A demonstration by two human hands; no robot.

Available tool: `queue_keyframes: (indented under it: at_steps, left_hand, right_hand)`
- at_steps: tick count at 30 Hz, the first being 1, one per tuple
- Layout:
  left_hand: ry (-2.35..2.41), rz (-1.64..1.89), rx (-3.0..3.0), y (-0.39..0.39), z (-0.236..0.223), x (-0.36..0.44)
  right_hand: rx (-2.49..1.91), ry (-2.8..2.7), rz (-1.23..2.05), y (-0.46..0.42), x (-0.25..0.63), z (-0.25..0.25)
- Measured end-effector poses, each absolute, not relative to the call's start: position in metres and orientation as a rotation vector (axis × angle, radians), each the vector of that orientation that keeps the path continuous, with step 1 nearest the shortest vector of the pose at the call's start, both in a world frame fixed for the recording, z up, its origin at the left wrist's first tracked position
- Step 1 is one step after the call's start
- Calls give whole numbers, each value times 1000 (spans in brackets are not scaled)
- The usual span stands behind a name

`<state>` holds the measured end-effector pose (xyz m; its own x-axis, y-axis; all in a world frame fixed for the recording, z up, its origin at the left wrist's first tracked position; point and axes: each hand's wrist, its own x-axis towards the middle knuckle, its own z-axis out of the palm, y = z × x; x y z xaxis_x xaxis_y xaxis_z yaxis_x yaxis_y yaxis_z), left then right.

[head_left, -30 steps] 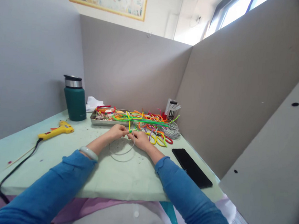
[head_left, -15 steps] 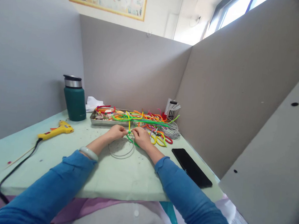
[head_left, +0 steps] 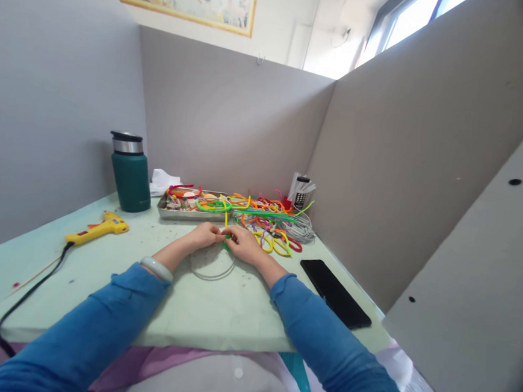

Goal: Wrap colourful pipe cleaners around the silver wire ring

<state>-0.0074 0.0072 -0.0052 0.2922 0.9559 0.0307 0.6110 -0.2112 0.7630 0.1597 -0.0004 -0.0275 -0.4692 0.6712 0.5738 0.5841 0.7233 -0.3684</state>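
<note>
My left hand (head_left: 204,235) and my right hand (head_left: 243,244) meet fingertip to fingertip above the table, both in a pinch. Between them is a thin grey wire ring (head_left: 210,278), whose lower curve hangs toward me. A green pipe cleaner (head_left: 226,244) shows at the top of the ring, under my right fingers. Just beyond the fingertips a yellow pipe cleaner (head_left: 226,218) sticks up; my fingers hide whether it joins the ring. My left fingers pinch the ring's top, my right ones the green pipe cleaner.
Behind my hands stand a metal tray (head_left: 187,216) of small parts and a heap of colored pipe cleaners (head_left: 269,213). A yellow glue gun (head_left: 100,228) and green bottle (head_left: 131,176) are at left. A black phone (head_left: 335,293) lies at right. Grey partitions (head_left: 232,109) enclose the table.
My right hand has shifted slightly left and toward me, closing the gap between my hands. Less of the green pipe cleaner shows now, and its tail inside the ring is covered.
</note>
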Motion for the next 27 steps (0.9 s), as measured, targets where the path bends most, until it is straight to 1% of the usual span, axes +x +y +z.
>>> queue_keyframes:
  at_steps: [12, 27]
  left_hand:
    - [1403, 599, 1864, 1, -1, -7]
    - [1308, 645, 1799, 3, -2, -9]
  right_hand:
    - [-998, -2216, 158, 1, 160, -28]
    - [-957, -2201, 186, -1, 162, -26]
